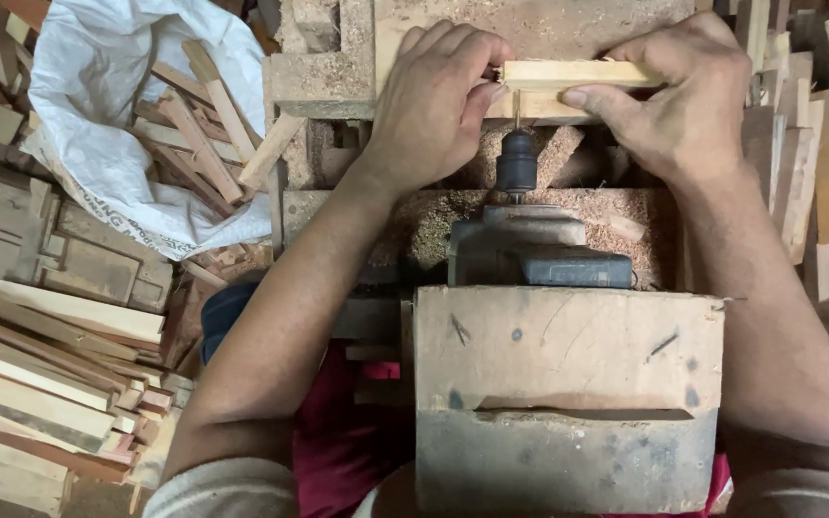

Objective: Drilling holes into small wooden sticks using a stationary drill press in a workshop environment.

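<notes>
Holding a pale wooden stick (578,75) between both hands, we keep it level at the top of the view, its long axis running left to right, square to the drill bit (517,105) that points up at its near face. Our left hand (434,101) has its grip closed on the stick's left end, fingers curled over the top and the thumb pressed against the near side. Our right hand (674,96) has its grip closed on the right part, fingers wrapped over the top and the thumb flat along the lower edge. The bit meets the stick just beside our left thumb, between the two hands. Behind the bit sits the dark chuck (517,161), and behind that the grey drill body (530,254), fixed on a sawdust-covered surface (434,225). A worn wooden block (568,350) lies nearest to us, over the drill's rear. Off to the left, a white sack (98,96) holds reddish wood offcuts, and a stack of pale wooden slats (40,384) lies below it. More sticks (817,144) stand at the right edge.
</notes>
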